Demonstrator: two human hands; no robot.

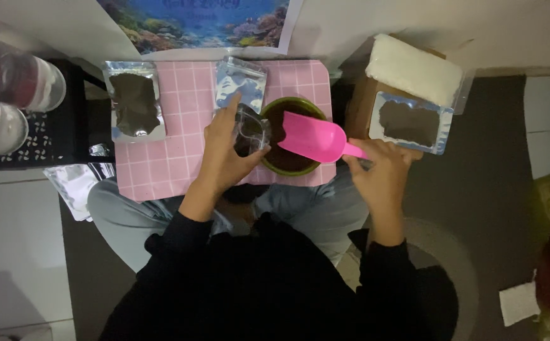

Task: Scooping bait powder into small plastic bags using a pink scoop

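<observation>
A small clear pouch (251, 131) is pinched open by the left hand (224, 158) beside the green bowl (290, 136). The pink scoop (313, 137), gripped by the right hand (382, 167), is held over it. The pouch seems light, thin and slippery; its rim is best held.

A filled pouch (135, 101) is lying at the far left of the pink mat (186, 120), and another pouch (241, 81) is lying beside it toward the middle. A third pouch (410, 122) is resting on a cardboard box (358, 107) under a white pad (413, 68). Two jars (10, 104) are standing on a black stand (54, 136). Empty silver bags (76, 183) are lying below it. A reef poster (196, 22) is hanging behind.
</observation>
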